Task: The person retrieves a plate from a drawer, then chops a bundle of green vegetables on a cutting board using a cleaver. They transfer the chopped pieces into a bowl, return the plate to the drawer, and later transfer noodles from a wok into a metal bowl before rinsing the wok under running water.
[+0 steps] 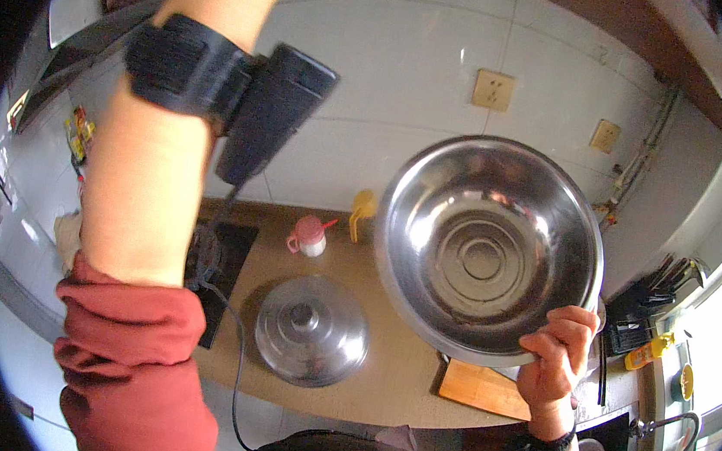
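Note:
My right hand [557,355] grips the lower right rim of a large stainless steel basin [489,251], held up and tilted so that its inside faces the camera; nothing shows in it. My left arm reaches up past the top edge of the picture, so the left hand is out of view; a black strap with a black device is on that forearm. Below, a metal pot lid with a round knob [311,331] lies on the counter [398,385]. A wooden cutting board [482,388] is partly covered by the basin.
A pink-lidded jar [310,237] and a yellow scoop-like utensil [362,209] are near the wall. A dark cooktop [225,278] lies left. At right are a knife holder [647,299], a yellow bottle [649,351] and a sink faucet [675,419]. A cable hangs from the forearm device.

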Demonstrator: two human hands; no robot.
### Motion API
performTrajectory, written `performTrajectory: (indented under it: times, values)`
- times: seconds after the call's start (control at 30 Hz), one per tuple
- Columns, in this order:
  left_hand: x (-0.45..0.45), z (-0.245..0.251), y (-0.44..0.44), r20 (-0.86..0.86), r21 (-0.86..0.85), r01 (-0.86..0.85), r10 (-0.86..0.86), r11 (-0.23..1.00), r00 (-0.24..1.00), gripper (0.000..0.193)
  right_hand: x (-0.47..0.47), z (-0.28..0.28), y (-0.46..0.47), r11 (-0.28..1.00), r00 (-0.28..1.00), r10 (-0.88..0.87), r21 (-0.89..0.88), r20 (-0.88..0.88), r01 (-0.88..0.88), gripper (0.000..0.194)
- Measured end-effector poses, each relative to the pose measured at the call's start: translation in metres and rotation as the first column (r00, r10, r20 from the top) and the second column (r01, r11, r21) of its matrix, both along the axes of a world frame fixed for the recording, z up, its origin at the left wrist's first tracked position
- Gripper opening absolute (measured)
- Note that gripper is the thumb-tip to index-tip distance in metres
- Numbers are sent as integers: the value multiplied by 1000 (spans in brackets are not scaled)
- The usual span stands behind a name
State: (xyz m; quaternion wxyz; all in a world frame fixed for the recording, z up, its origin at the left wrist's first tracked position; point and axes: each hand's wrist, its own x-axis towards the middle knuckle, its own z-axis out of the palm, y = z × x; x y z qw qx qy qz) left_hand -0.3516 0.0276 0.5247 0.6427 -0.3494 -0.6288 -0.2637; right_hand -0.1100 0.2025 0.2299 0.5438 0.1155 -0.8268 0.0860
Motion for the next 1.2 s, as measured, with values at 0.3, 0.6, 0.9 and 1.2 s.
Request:
performTrajectory:
  times: [0.3, 0.6, 0.9, 1.2]
  values:
    - [13, -245, -154, 753, 281, 424, -472, 861, 460, 83, -71, -61, -71, 964, 952, 266, -21, 152, -266, 24]
    - [138, -528, -412, -40, 832, -448, -771, 326, -635, 25, -96, -159, -315, 747, 600, 558, -33, 573, -663, 33]
    - [211, -545, -683, 145, 795, -571, -978, 204, -147, 32, -126, -200, -560, 731, 270, 581, -346, 768, -588, 57]
    - [179, -600, -818, 272, 707, -690, -960, 152, 68, 30, -234, -222, -658, 757, 235, 477, -260, 847, -600, 50]
